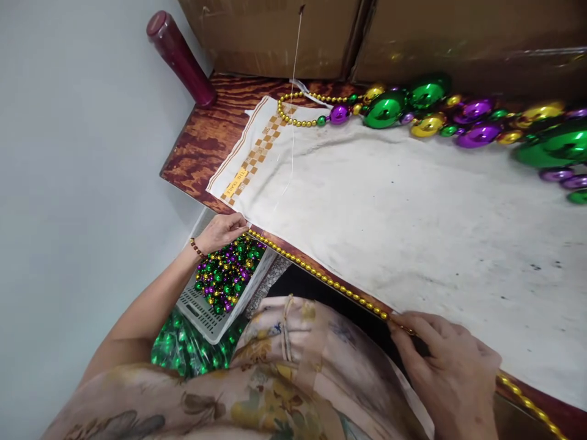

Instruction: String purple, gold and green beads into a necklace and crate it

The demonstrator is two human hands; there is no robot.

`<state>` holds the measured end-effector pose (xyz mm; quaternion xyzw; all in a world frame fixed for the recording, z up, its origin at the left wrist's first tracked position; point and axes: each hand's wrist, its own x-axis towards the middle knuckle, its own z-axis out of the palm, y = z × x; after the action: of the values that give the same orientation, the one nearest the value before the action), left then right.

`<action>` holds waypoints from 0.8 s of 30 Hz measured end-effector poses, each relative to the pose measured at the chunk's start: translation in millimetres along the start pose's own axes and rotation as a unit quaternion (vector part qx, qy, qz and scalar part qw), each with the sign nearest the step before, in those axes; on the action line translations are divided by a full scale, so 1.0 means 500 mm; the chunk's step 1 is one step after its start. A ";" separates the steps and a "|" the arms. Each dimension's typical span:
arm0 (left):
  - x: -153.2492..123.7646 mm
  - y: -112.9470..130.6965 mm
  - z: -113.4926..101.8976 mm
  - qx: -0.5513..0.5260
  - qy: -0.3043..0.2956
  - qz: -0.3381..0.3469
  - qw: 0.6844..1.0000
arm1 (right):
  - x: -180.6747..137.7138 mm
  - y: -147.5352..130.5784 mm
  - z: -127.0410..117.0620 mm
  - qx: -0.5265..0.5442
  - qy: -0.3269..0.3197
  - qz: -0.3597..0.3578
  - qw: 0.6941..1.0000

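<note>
A strand of gold beads (pixel 316 273) runs taut along the table's front edge between my two hands. My left hand (pixel 224 232), wearing a beaded bracelet (pixel 197 247), is closed in a pinch at the strand's far left end, where fine thread shows. Nearer to me, my right hand (pixel 452 360) is closed with thumb and fingers round the strand, and more gold beads trail beyond it at the lower right. A thin white thread (pixel 293 131) hangs from the cardboard box down towards my left hand; where it ends is hard to see.
A stained white towel (pixel 389 214) covers the wooden table (pixel 197 153). Large green, purple and gold bead garlands (pixel 426 91) lie along the back, before cardboard boxes (pixel 275 36). A maroon bottle (pixel 183 61) stands at the corner. Below sits a basket (pixel 206 318) holding small beads.
</note>
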<state>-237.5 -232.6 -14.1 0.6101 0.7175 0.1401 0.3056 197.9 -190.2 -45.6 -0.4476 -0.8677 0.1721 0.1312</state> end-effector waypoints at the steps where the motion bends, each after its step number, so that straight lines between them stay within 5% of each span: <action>1: 0.001 -0.002 0.000 0.003 -0.002 0.001 1.000 | 0.001 0.000 0.001 0.005 -0.002 0.003 1.000; 7: -0.011 -0.004 -0.004 0.027 -0.005 0.035 0.999 | -0.002 -0.017 -0.002 0.030 -0.018 0.056 0.998; 13: -0.013 -0.019 -0.009 0.084 -0.002 -0.009 0.996 | -0.004 -0.026 -0.003 0.050 -0.036 0.128 0.990; 24: -0.015 -0.018 -0.008 0.095 0.023 -0.030 0.995 | -0.005 -0.029 0.001 0.077 -0.019 0.140 0.987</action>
<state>-246.7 -241.3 -14.0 0.6111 0.7526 0.0759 0.2332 188.5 -200.3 -40.1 -0.5498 -0.7830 0.2633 0.1233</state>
